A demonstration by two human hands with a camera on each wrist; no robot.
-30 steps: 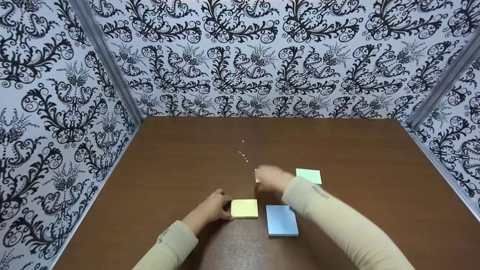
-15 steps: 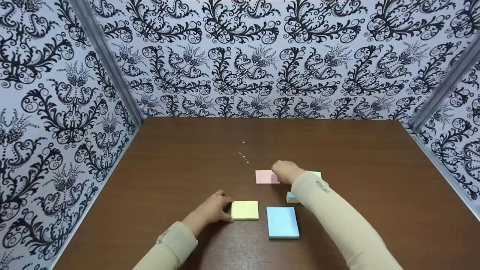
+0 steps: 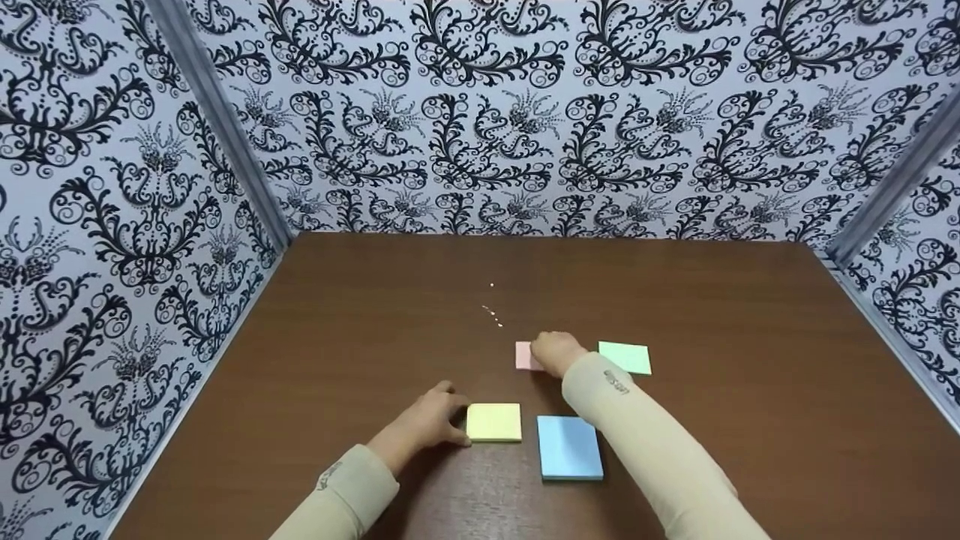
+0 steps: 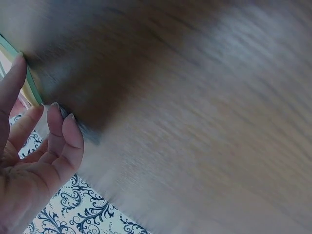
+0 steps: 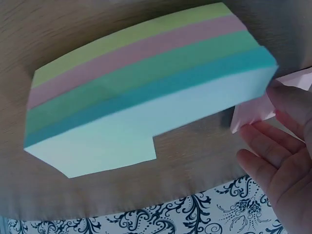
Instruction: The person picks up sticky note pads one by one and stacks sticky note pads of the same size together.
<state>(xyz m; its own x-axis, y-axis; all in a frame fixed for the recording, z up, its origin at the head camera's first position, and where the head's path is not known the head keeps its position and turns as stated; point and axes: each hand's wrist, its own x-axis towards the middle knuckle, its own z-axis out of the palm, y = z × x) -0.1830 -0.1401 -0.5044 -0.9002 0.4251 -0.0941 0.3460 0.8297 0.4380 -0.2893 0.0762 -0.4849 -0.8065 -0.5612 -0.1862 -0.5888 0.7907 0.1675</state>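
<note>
My left hand (image 3: 426,421) rests on the table at the left end of a yellow sticky note pad (image 3: 493,422). In the left wrist view its thumb and a finger hold the two corners of the pad's green-edged side (image 4: 33,87). My right hand (image 3: 556,352) reaches over a pink sticky note pad (image 3: 523,355) and covers its right part. Its thumb and fingers pinch the pink pad (image 5: 252,110) in the right wrist view. Close to that camera is a block of sticky notes (image 5: 141,73) layered yellow, pink, green and blue; the right sleeve hides it in the head view.
A larger blue sticky note pad (image 3: 570,448) lies right of the yellow one. Further back on the right is a pale green pad (image 3: 627,358). Small white specks (image 3: 493,313) dot the brown table (image 3: 360,300), which patterned walls (image 3: 480,120) enclose.
My right hand first moved right off the pink pad, uncovering it, then came back left onto it. The small layered block showed briefly beside the sleeve. My left hand stayed put.
</note>
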